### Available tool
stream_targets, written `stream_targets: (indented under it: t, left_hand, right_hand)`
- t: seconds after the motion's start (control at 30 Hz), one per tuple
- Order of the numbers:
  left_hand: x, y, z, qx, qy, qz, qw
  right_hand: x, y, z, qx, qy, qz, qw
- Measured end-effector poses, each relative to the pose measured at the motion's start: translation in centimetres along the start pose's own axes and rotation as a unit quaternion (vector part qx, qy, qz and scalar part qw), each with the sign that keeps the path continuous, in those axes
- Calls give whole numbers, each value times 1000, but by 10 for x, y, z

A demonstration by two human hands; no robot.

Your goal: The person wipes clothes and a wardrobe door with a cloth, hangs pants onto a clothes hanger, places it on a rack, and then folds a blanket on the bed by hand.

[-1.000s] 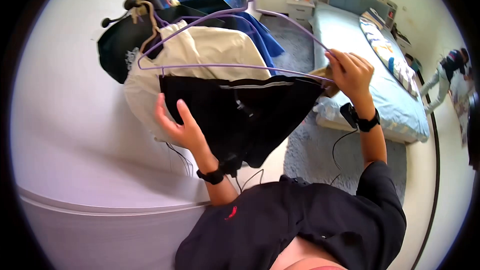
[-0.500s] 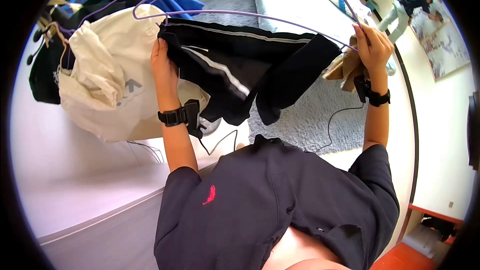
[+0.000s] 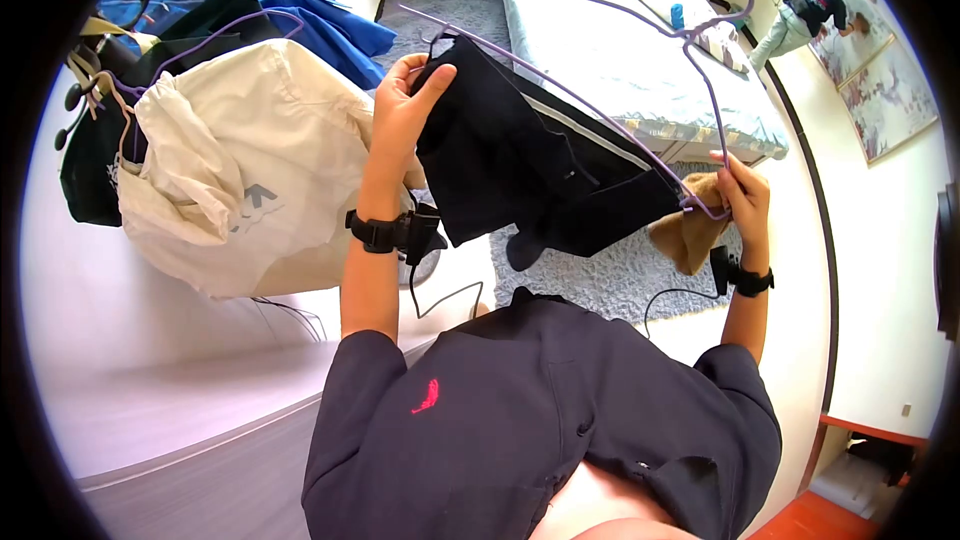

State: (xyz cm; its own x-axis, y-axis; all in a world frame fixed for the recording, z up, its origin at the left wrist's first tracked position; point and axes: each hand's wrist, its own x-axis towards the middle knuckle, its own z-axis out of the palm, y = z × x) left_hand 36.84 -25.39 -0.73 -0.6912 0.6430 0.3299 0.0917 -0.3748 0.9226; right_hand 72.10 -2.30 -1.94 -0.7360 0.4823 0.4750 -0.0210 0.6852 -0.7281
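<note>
A purple wire hanger (image 3: 575, 85) is tilted in front of me, its hook at the upper right. Along its bottom bar hangs a black garment (image 3: 520, 155) with a pale stripe near the top edge, perhaps a pair of pants. My left hand (image 3: 405, 105) grips the garment's upper left corner beside the hanger's left end, thumb in front and fingers partly behind the cloth. My right hand (image 3: 745, 202) is closed round the hanger's right end, where the garment's other corner sits. Just behind that hand is a tan cloth item (image 3: 690, 230).
At left a cream jacket (image 3: 285, 140), a blue garment (image 3: 335, 30) and dark clothes hang from a rack (image 3: 75, 95). Beyond lie a grey rug (image 3: 640, 290) and a bed (image 3: 580, 50). Another person (image 3: 805, 15) stands at the far right by wall pictures (image 3: 885, 100).
The hanger has tilted, its hook now showing at upper right. My left hand moved right with the garment's corner; my right hand moved down. The garment has bunched closer together.
</note>
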Motion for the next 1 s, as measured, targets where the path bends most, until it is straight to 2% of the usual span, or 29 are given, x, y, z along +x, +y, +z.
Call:
stream_targets:
  t: [0.07,0.2,0.33,0.43,0.5,0.57,0.63,0.7,0.73,0.8,0.87,0.93,1.0]
  left_hand:
    - [-1,-2,5,-19,-2,-13,1000]
    - [1,-9,6,-39,7,-37,999]
    - [1,-8,8,-32,5,-10,999]
    - [0,-7,9,-24,-10,-14,1000]
    - [-2,-11,14,-7,-20,16,1000]
    - [-3,-10,23,-13,-20,11,1000]
    - [-2,-15,23,-19,-20,6,1000]
    - [8,-30,12,82,-22,19,996]
    - [10,-33,10,82,-22,17,996]
    - [16,-36,7,195,-13,64,979]
    - [23,-43,2,186,-21,111,976]
    - [27,-37,5,182,13,164,969]
    - [24,-9,16,386,78,319,862]
  right_hand:
    - [-14,10,-5,15,28,64,997]
    - [-28,19,-13,-12,84,72,994]
    - [-35,22,-28,33,76,102,991]
    - [-37,22,-32,43,68,85,993]
    - [-41,23,-30,48,64,76,994]
    - [-44,27,-20,85,124,69,986]
    - [-47,28,-10,96,140,68,983]
    - [-48,27,-2,113,174,68,976]
    - [-48,25,0,112,173,70,976]
    - [-42,17,3,86,200,67,974]
    - [-35,6,1,63,203,88,973]
    - [-24,-4,0,-31,192,38,980]
    - [-11,-18,-2,-89,174,-3,981]
